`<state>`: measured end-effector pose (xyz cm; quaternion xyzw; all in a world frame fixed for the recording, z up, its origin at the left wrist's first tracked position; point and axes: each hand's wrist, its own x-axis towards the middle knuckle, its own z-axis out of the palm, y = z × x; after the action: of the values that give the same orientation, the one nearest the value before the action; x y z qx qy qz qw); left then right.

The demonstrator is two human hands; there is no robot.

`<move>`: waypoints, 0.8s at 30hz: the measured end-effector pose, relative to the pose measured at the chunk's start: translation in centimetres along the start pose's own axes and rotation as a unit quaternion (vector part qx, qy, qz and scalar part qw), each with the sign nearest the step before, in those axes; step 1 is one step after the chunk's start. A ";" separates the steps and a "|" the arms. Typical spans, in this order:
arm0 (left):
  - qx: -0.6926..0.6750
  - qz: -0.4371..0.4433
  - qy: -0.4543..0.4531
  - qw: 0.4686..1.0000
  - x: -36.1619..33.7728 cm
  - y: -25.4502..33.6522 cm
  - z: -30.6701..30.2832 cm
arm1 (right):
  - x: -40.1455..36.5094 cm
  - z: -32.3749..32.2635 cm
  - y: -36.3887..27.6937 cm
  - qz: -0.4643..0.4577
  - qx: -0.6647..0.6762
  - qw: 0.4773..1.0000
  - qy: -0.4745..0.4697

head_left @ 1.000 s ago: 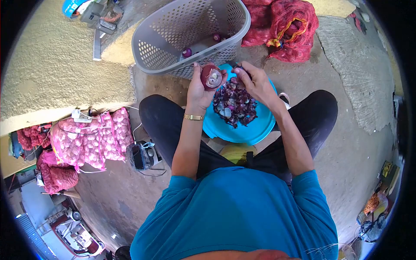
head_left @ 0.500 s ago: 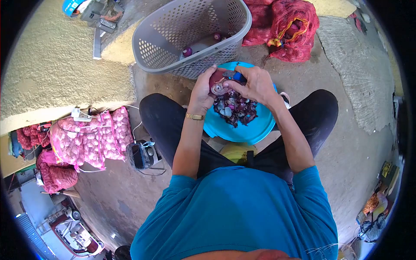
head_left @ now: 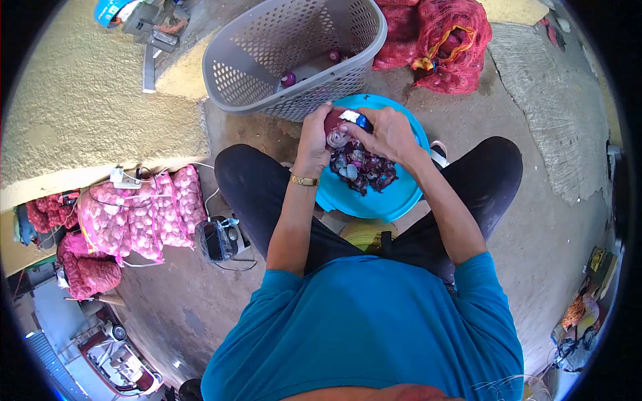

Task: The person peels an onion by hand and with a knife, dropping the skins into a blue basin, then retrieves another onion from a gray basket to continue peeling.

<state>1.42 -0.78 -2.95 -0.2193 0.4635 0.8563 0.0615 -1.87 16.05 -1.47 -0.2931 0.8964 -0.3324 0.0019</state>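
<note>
A large red onion [head_left: 332, 123] with its root end facing me is held in my left hand [head_left: 312, 140], fingers wrapped round its left side. In my right hand [head_left: 391, 135] is a small knife with a blue handle [head_left: 363, 123]; its blade shines white against the onion, and the thumb rests at the onion's edge. Both hands are over a round turquoise tray [head_left: 381, 211]. A heap of dark purple onion skins and trimmings [head_left: 366, 168] lies on it, below the hands.
A grey perforated basket [head_left: 261, 105] with a few onions inside stands beyond the tray. Red mesh sacks [head_left: 461, 77] lie at its right. Pink mesh sacks of bulbs [head_left: 144, 217], a power strip [head_left: 125, 178] and a black device [head_left: 219, 239] are at the left.
The knife blade has tilted and now catches the light. My right hand has shifted slightly left and down at the onion, while my left hand is nearly still.
</note>
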 end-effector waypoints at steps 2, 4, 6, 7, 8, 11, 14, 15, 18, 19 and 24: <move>0.013 0.007 -0.001 1.000 -0.1 0.1 0.2 | -0.2 0.4 0.0 -0.007 0.024 0.999 0.025; 0.002 0.008 0.023 1.000 -0.2 0.0 0.5 | 0.0 0.1 -0.2 0.002 0.012 1.000 0.006; 0.011 0.023 0.023 0.999 -0.6 0.2 0.8 | -0.1 0.1 -0.4 0.012 0.000 1.000 -0.014; 0.019 0.038 0.022 0.999 -0.6 0.2 1.1 | -0.1 0.2 -0.5 0.011 0.032 0.999 -0.005; 0.019 0.037 0.021 0.999 -0.5 0.0 1.0 | -0.2 0.3 -0.6 0.011 0.062 0.998 0.003; 0.008 0.041 0.036 0.998 -0.1 -0.8 0.4 | -0.2 0.3 -0.6 0.033 0.019 0.999 -0.015; 0.001 0.056 0.043 0.997 0.1 -1.2 0.4 | -0.5 0.4 -1.3 0.066 0.075 0.995 -0.020; -0.006 0.063 0.040 0.997 0.0 -1.3 0.5 | -0.4 0.6 -1.2 0.066 0.075 0.995 -0.020; -0.019 0.069 0.039 0.997 -0.1 -1.7 0.6 | -0.5 1.0 -0.9 0.078 0.050 0.996 -0.015; -0.028 0.071 0.040 0.996 -0.1 -1.7 0.7 | -0.4 1.0 -1.0 0.089 0.064 0.994 -0.024; -0.034 0.053 0.063 0.996 -0.6 -1.7 0.9 | -0.5 1.0 -0.8 0.084 0.040 0.995 -0.028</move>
<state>2.15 1.01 -3.56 -0.2497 0.4478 0.8583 -0.0205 -0.84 15.20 -1.87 -0.2252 0.9036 -0.3582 0.0665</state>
